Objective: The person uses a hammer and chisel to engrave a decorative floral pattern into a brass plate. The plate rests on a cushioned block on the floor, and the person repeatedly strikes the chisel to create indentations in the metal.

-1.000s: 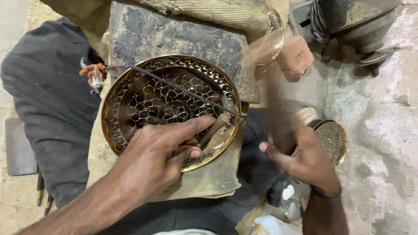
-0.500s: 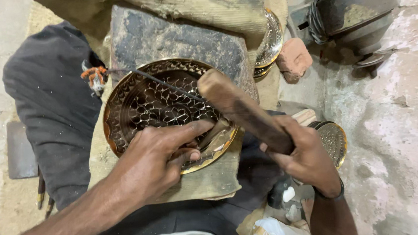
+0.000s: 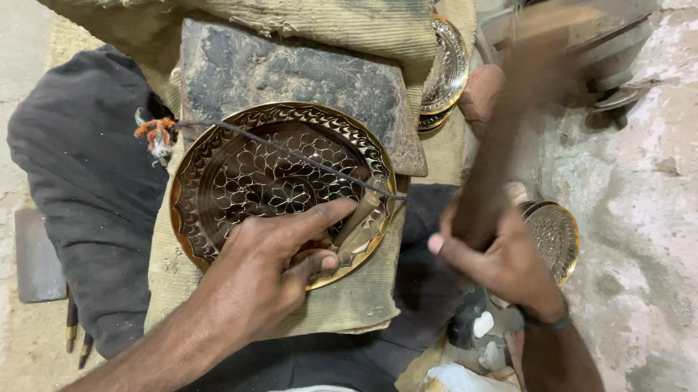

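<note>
**Blurred mallet raised over engraved brass plate**

Blur swallows the upper end of the brown wooden mallet [image 3: 515, 111], so its head is hard to make out; half a second ago it lay low across the plate, now it stands lifted. The right hand [image 3: 500, 255] is wrapped tight around its handle. The left hand [image 3: 276, 266] pinches a short metal chisel [image 3: 359, 220] against the round, flower-engraved brass plate [image 3: 241, 179], which rests on tan ribbed cloth [image 3: 348, 298] over the lap. A thin dark wire [image 3: 297, 154] crosses the plate.

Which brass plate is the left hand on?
The large engraved plate at centre, under the left hand. The stacked plates and small plate lie apart, untouched.
</note>
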